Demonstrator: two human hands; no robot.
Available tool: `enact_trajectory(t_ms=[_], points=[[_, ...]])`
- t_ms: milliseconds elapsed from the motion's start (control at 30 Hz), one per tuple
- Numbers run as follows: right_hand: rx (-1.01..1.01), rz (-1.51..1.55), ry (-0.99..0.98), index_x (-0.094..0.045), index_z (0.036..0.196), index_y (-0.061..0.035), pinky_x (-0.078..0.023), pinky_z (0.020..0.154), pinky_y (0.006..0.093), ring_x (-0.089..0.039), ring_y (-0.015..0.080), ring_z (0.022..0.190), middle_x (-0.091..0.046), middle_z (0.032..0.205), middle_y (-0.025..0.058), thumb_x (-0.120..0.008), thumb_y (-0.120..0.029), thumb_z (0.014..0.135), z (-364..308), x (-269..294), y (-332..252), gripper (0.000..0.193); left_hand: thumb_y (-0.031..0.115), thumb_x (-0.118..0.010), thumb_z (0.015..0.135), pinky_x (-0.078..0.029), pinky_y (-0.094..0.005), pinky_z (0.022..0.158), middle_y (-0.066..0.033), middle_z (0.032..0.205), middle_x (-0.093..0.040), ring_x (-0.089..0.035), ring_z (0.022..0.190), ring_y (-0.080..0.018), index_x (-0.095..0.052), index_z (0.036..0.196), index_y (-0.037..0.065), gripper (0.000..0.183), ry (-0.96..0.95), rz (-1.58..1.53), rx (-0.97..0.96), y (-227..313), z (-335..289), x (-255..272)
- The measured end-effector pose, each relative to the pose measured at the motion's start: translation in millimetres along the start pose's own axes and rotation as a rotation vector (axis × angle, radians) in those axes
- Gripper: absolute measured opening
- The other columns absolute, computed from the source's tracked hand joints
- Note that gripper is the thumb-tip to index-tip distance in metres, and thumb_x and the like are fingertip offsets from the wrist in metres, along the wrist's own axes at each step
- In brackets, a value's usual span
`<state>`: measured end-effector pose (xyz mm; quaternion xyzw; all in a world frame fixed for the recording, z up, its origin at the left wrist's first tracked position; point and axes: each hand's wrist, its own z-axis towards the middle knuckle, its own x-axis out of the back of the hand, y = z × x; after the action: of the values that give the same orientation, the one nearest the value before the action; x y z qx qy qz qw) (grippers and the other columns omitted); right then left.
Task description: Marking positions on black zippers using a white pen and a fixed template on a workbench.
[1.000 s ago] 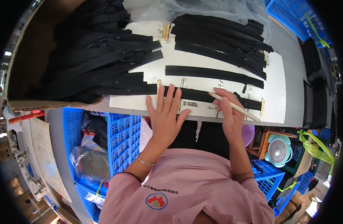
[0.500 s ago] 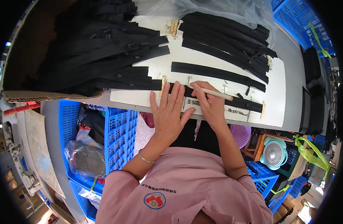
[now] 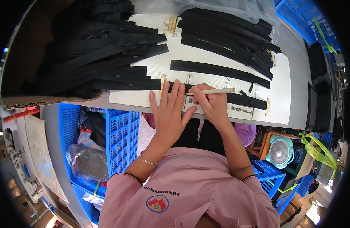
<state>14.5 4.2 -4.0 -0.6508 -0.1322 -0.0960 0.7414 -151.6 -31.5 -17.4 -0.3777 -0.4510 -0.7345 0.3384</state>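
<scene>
A black zipper strip [image 3: 243,100] lies across the near part of a white board [image 3: 279,72] with hand-drawn marks. My left hand [image 3: 169,117] is spread flat, its fingertips pressing on that strip beside a small tan block [image 3: 163,84]. In my right hand [image 3: 213,106] is a pale pencil [image 3: 222,91], held in a writing grip. Its point rests on or very near the strip, just right of my left fingers; contact cannot be made out. A second black zipper strip [image 3: 213,69] lies alone farther back on the board.
Many black zippers [image 3: 95,57] heap at the left, spilling from a cardboard box [image 3: 49,99]. Another stack of zippers [image 3: 224,38] lies at the back right, partly under clear plastic [image 3: 236,9]. Below the table stand blue crates [image 3: 123,140], a purple basket [image 3: 245,135] and a teal fan [image 3: 280,152].
The pencil point has moved slightly left and toward me along the strip, and the pencil now lies more level. My left hand stays pressed flat. The whole view has shifted a little.
</scene>
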Motion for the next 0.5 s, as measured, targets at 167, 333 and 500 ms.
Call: enact_trajectory(t_ms=[167, 333, 500], points=[[0.045, -0.075, 0.013, -0.074, 0.091, -0.0003, -0.048, 0.055, 0.0293, -0.063, 0.0167, 0.055, -0.068, 0.069, 0.0069, -0.067, -0.020, 0.100, 0, 0, 4, 0.023, 0.038, -0.076, 0.090, -0.013, -0.0655, 0.120, -0.0113, 0.160, -0.046, -0.036, 0.152, -0.0337, -0.050, 0.152, 0.004, 0.075, -0.016, -0.002, -0.002, 1, 1, -1], [-0.037, 0.057, -0.067, -0.074, 0.096, 0.0038, -0.047, 0.059, 0.0237, -0.060, 0.0081, 0.065, -0.069, 0.076, 0.0049, -0.062, -0.010, 0.102, -5, 6, -1, 0.019, 0.037, -0.076, 0.090, -0.013, -0.0648, 0.120, -0.0101, 0.160, -0.047, -0.036, 0.152, -0.0336, -0.051, 0.152, 0.006, 0.074, -0.019, 0.014, 0.013, 0, 2, -2], [-0.021, 0.032, 0.277, -0.076, 0.094, 0.0026, -0.039, 0.057, 0.0216, -0.051, 0.0049, 0.061, -0.066, 0.074, 0.0021, -0.057, -0.014, 0.105, -26, 40, -7, 0.027, 0.036, -0.076, 0.091, -0.011, -0.0639, 0.121, -0.0106, 0.160, -0.046, -0.035, 0.152, -0.0345, -0.050, 0.152, 0.005, 0.074, -0.014, 0.025, 0.009, 0, 0, -3]])
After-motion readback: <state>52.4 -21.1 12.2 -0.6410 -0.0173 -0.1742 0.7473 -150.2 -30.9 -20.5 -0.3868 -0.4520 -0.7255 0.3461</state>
